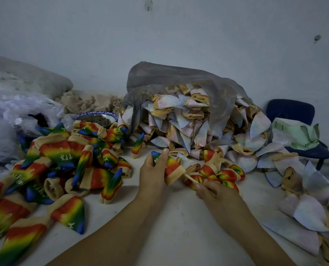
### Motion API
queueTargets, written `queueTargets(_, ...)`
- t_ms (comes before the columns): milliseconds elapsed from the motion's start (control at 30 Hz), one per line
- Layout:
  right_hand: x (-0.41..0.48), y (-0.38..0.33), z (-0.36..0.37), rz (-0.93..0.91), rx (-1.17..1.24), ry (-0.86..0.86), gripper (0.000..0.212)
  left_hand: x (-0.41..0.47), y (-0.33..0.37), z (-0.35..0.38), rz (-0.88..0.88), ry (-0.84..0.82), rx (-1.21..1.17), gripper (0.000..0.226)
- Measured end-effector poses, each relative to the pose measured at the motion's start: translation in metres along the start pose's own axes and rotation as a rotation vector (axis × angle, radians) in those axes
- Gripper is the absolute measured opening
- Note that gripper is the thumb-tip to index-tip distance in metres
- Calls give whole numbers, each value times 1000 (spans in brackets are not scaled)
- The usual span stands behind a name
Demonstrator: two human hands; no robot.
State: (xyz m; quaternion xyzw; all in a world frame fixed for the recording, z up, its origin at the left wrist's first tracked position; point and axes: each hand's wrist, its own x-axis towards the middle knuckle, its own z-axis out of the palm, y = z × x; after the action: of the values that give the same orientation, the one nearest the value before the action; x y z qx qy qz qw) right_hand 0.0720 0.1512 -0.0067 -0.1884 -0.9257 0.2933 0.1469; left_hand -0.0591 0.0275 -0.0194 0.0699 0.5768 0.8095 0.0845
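My left hand (pixel 154 171) grips a rainbow-striped sock (pixel 172 167) with a tan cuff, thumb pressed near its blue toe. A thin pale stick (pixel 191 178) pokes out of the sock's cuff, and my right hand (pixel 215 191) holds its other end in curled fingers. A few more rainbow socks (pixel 225 175) lie bunched just beyond my right hand. On the left spreads a big pile of rainbow socks (pixel 64 169) with white lettering.
A grey plastic bag (pixel 179 81) spills many inside-out pale socks (pixel 188 121) across the white table (pixel 169 227). More of these lie at the right (pixel 303 208). A blue-rimmed dish (pixel 96 117), clear plastic bags (pixel 16 116) and a blue chair (pixel 294 112) stand behind.
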Motion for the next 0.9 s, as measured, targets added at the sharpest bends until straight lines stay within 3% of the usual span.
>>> queueTargets(200, 1, -1, 1, 17, 38, -28, 30, 3, 0, -5, 154, 114, 149, 48)
queueTargets(333, 1, 0, -1, 36, 6, 0, 31, 2, 0, -6, 158, 141, 200, 51)
queueTargets(433, 2, -1, 0, 33, -32, 55, 32, 1, 1, -4, 149, 57, 181, 47)
queueTargets(567, 0, -5, 0, -14, -29, 87, 30, 1, 1, 1, 64, -90, 37, 27)
queueTargets(667, -2, -8, 0, -50, -32, 68, 27, -3, 2, 2, 34, -204, -33, 37)
queueTargets(900, -3, -3, -7, -7, -100, 105, 32, -1, -2, 0, -6, -147, 11, 23)
